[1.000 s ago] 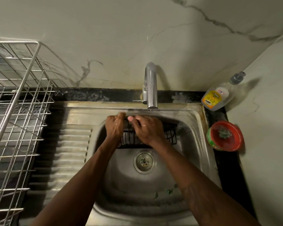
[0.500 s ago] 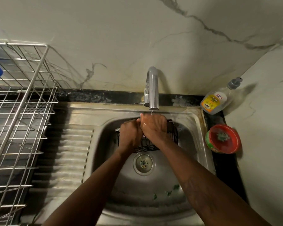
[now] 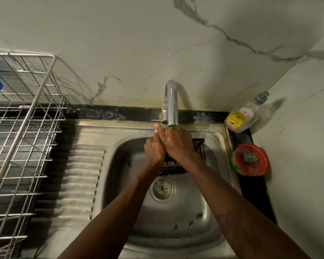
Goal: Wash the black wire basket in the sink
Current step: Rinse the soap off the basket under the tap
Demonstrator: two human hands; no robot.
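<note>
Water [image 3: 171,130] rinses your left hand [image 3: 154,148] and right hand [image 3: 178,144], pressed together holding nothing, above the black wire basket [image 3: 199,148] resting in the sink [image 3: 187,212]

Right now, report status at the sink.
Left hand, fingers straight, against right hand under running tap; right's fingers hidden. Black wire basket in sink beneath them. Green scraps on basin floor.

A: Anything legible here?
B: Only the soap bottle [image 3: 239,116] carries print — a yellow label with dark lines and a small white patch marked red and blue, all too blurred to read.
</note>
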